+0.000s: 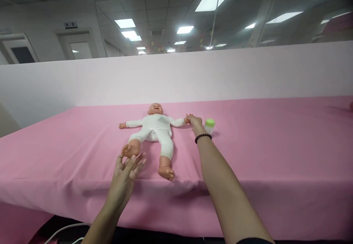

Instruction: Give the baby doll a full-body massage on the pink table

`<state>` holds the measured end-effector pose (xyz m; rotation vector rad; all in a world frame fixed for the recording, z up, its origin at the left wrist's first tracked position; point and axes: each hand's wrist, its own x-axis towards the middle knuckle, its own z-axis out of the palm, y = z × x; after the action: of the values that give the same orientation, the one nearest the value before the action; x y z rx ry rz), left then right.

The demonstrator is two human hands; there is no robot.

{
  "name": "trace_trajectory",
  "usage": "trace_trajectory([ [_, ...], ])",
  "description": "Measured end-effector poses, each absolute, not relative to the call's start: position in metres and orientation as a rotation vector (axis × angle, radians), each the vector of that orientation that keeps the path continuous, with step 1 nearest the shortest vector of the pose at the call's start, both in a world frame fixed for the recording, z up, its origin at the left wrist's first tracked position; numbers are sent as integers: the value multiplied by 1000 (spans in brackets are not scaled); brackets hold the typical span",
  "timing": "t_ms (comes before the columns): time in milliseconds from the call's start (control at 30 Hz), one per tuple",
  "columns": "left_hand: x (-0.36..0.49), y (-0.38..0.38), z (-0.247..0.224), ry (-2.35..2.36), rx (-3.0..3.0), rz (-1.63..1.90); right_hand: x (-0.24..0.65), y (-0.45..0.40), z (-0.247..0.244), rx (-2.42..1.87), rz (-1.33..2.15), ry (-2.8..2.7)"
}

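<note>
A baby doll (157,126) in a white suit lies on its back on the pink cloth, head away from me, arms and legs spread. Its bare feet point toward me. My right hand (195,122) reaches out to the doll's hand on the right side, with the fingers closed around it. Near the doll's other foot, on the left, is my left hand (127,168), palm turned up and fingers apart, holding nothing. Whether a fingertip touches that foot I cannot tell. Just right of my right wrist stands a small jar (210,124) with a green lid, partly hidden by the wrist.
The pink cloth (261,141) covers a wide table and hangs over its front edge. A white panel (193,76) rises along the back, with glass above it. White cables (66,228) show below the edge at lower left.
</note>
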<state>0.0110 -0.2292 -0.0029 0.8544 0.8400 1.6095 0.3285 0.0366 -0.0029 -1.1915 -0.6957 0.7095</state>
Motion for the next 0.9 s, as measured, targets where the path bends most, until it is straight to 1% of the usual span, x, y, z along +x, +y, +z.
trace_trajectory([
  [133, 20, -226, -14, 892, 831, 1706, 325, 34, 7, -1266, 766, -461],
  [200, 15, -224, -17, 964, 920, 1734, 321, 30, 12, -1361, 740, -502],
  [300, -2, -218, -11, 1084, 1170, 1754, 311, 23, 18, -1379, 678, -615],
  [367, -12, -209, 4, 1164, 1388, 1726, 300, 17, 25, -1403, 566, -676],
  [467, -13, -183, 38, 1242, 1710, 1638, 280, 6, 37, -1417, 377, -840],
  [567, 0, -145, 70, 1288, 1971, 1593, 257, -7, 45, -1231, 236, -1062],
  [633, 12, -120, 79, 1287, 2120, 1439, 243, -14, 43, -1088, 109, -1261],
  [700, 23, -100, 77, 1304, 2194, 1240, 231, -19, 38, -1004, -11, -1532],
  [767, 29, -89, 69, 1305, 2225, 1133, 224, -20, 30, -988, -88, -1795],
  [833, 28, -92, 61, 1278, 2226, 1164, 220, -18, 26, -1001, -119, -1908],
  [900, 21, -109, 56, 1255, 2165, 1290, 223, -14, 26, -1004, -100, -1805],
])
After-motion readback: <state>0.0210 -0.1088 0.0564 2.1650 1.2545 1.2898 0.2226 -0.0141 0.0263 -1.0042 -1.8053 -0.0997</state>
